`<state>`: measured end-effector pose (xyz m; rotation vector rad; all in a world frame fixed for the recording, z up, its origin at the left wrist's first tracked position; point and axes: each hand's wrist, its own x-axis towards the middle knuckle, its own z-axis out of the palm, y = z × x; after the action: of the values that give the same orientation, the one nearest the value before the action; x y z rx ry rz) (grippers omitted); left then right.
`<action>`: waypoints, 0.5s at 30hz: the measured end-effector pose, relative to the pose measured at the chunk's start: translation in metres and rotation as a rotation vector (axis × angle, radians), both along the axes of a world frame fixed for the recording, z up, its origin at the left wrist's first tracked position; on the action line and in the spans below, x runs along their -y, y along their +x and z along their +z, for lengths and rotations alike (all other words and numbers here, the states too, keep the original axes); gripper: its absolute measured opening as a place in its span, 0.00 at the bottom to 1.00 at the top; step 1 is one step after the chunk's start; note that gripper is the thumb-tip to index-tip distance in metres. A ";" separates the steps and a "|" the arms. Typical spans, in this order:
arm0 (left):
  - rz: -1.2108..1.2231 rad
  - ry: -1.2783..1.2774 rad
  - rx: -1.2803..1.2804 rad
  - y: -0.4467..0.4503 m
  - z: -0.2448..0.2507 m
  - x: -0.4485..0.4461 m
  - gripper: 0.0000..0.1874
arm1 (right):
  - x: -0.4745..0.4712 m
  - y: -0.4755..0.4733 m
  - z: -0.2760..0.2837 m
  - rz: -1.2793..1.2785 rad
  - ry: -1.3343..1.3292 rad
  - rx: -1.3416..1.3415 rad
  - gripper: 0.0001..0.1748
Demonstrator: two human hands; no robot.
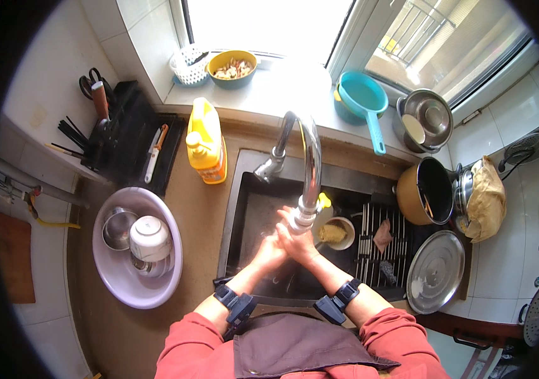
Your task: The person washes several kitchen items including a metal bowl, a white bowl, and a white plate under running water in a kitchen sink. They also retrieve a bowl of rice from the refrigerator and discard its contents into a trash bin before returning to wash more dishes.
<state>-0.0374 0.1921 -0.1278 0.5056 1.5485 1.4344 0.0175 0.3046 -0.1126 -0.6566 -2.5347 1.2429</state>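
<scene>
Both hands are together over the metal sink (pixel 255 203), directly below the spray head of the chrome faucet (pixel 313 161). My left hand (pixel 269 248) touches my right hand (pixel 298 241), and the faucet head partly covers the fingers. No object shows in either hand, and whether the fingers are closed cannot be made out. Right of them, a white bowl (pixel 351 233) with a yellowish scrubber (pixel 332 233) in it sits in the sink. A metal rack (pixel 366 256) spans the sink's right part, with a pinkish cloth (pixel 383 235) and a steel scourer (pixel 387 271) on it.
At left stand a lilac basin (pixel 104 265) holding bowls, a yellow jug (pixel 207 142) and a black knife holder (pixel 122 123). A brown pot (pixel 409 189) and a round metal lid (pixel 435 272) stand at right. The windowsill bears a teal strainer (pixel 362 92) and metal bowls (pixel 428 113).
</scene>
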 end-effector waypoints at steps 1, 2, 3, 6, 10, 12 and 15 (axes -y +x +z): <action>0.005 0.084 0.130 0.001 0.000 0.004 0.10 | -0.010 -0.002 0.000 -0.035 -0.282 0.076 0.22; -0.072 0.128 0.264 -0.001 0.001 0.009 0.14 | -0.024 -0.005 -0.001 -0.026 -0.500 0.178 0.21; -0.060 0.135 0.267 -0.002 0.003 0.013 0.18 | -0.039 -0.008 -0.003 0.010 -0.691 0.284 0.20; 0.004 0.192 0.458 -0.007 0.010 0.021 0.22 | -0.055 -0.004 -0.016 0.057 -1.542 0.198 0.18; 0.151 0.417 0.641 -0.014 0.014 0.021 0.26 | -0.027 0.016 -0.041 -0.115 -1.803 -0.195 0.25; 0.148 0.450 0.745 -0.017 0.014 0.020 0.27 | -0.019 0.022 -0.056 -0.282 -1.694 -0.232 0.26; 0.167 0.405 0.624 -0.021 0.011 0.019 0.26 | -0.026 0.020 -0.078 -0.281 -1.703 -0.259 0.23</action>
<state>-0.0582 0.1732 -0.1173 0.1289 0.8208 1.8285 0.0376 0.3304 -0.1903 -0.8897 -0.5999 2.8222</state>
